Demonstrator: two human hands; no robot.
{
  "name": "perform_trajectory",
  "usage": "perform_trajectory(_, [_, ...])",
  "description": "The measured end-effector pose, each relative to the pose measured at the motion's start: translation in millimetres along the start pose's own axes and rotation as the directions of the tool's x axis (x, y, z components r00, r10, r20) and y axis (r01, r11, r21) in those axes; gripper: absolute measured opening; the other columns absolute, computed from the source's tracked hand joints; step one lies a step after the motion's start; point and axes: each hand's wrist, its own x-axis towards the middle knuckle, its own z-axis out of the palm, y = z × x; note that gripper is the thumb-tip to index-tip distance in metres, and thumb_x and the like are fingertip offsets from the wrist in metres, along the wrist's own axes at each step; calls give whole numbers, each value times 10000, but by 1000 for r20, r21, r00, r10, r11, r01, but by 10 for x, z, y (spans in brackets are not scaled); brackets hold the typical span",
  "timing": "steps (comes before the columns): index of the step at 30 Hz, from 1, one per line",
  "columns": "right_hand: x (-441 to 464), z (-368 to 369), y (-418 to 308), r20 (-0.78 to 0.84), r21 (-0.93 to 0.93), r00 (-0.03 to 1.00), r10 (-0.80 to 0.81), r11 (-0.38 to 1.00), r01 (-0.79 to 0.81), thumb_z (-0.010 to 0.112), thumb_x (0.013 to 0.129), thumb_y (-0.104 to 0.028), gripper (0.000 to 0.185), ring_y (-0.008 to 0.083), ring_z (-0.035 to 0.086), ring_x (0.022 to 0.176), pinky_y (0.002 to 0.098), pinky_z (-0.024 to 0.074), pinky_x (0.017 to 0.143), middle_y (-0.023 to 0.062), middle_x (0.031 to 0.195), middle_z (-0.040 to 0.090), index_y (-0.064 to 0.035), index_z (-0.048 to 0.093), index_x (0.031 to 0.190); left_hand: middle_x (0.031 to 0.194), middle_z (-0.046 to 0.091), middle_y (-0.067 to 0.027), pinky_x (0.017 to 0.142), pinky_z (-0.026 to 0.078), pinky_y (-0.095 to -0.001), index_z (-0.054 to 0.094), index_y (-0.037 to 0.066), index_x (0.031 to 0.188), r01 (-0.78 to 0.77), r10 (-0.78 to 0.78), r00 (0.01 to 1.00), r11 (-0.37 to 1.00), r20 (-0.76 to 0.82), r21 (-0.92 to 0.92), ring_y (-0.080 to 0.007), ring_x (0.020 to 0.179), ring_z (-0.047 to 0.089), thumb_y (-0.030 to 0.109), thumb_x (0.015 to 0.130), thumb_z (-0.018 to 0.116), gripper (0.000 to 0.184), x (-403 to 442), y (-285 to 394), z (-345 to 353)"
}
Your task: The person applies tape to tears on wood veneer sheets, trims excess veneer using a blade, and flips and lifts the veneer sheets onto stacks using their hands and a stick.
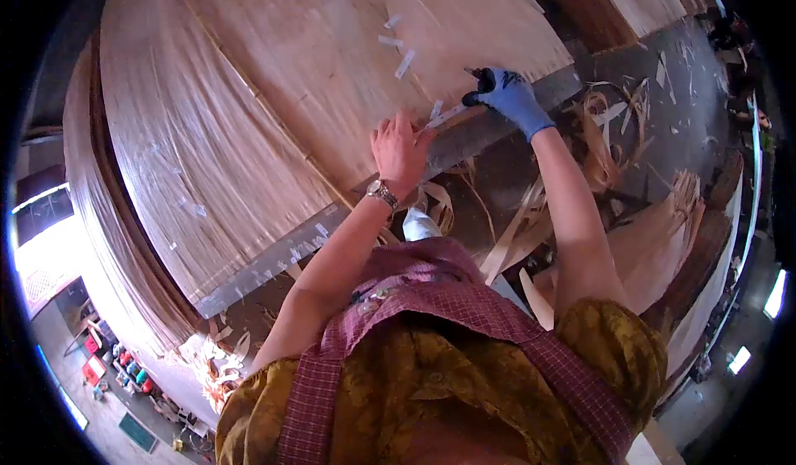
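A wide sheet of thin wood veneer (323,59) lies on the work table, with short strips of whitish tape (405,64) stuck on it. My bare left hand (401,152), with a watch at the wrist, rests at the sheet's front edge, fingers apart, its fingertips beside a tape strip. My right hand (502,96), in a blue and black glove, is closed near the sheet's edge. A strip of tape (448,116) runs between the two hands. A small dark thing sticks out from the gloved fingers, too small to name.
A long thin stick (253,88) lies across the veneer. Torn veneer scraps (599,146) lie at the right. More stacked veneer (87,175) stands at the left. Tape pieces (307,245) line the table's front edge. Red containers (94,370) sit on the floor at lower left.
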Motion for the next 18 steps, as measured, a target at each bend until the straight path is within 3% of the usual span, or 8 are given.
perform_trajectory(3, [9, -28, -23, 31, 13, 999, 16, 1000, -16, 767, 635, -635, 722, 365, 614, 1026, 467, 483, 873, 158, 1063, 664, -88, 617, 1083, 831, 666, -83, 874, 402, -446, 538, 87, 1105, 58, -57, 998, 994, 11, -88, -333, 916, 599, 323, 793, 717, 430, 109, 46, 9])
perform_trajectory(6, [43, 58, 57, -7, -9, 1000, 17, 1000, -17, 773, 631, -630, 730, 367, 607, 1045, 463, 479, 882, 162, 1079, 662, -89, 620, 1095, 917, 697, -85, 948, 337, -462, 519, 89, 1090, 190, -193, 969, 981, 157, 36, -298, 987, 607, 300, 781, 724, 427, 200, 112, -14])
perform_trajectory(9, [46, 59, 81, 21, 54, 1000, 23, 998, -25, 780, 633, -621, 731, 361, 610, 1047, 454, 481, 878, 160, 1081, 664, -89, 621, 1109, 923, 694, -113, 968, 326, -481, 496, 84, 1087, 186, -214, 954, 972, 210, 144, -327, 979, 625, 346, 750, 747, 495, 262, 72, -21])
perform_trajectory(14, [6, -171, -108, 157, 77, 986, 63, 994, -76, 783, 641, -612, 715, 347, 629, 1003, 432, 487, 861, 155, 1034, 675, -80, 631, 1093, 915, 686, -137, 970, 328, -513, 485, 85, 1081, 216, -252, 943, 961, 218, 174, -358, 997, 631, 368, 741, 750, 516, 247, -35, -113])
perform_trajectory(18, [8, -139, -5, 140, 128, 989, 48, 990, -66, 782, 657, -590, 683, 336, 636, 977, 423, 489, 855, 155, 1009, 678, -68, 632, 1070, 931, 684, -142, 980, 324, -536, 483, 92, 1111, 276, -330, 910, 933, 252, 229, -364, 1006, 629, 384, 733, 755, 551, 212, -101, -229])
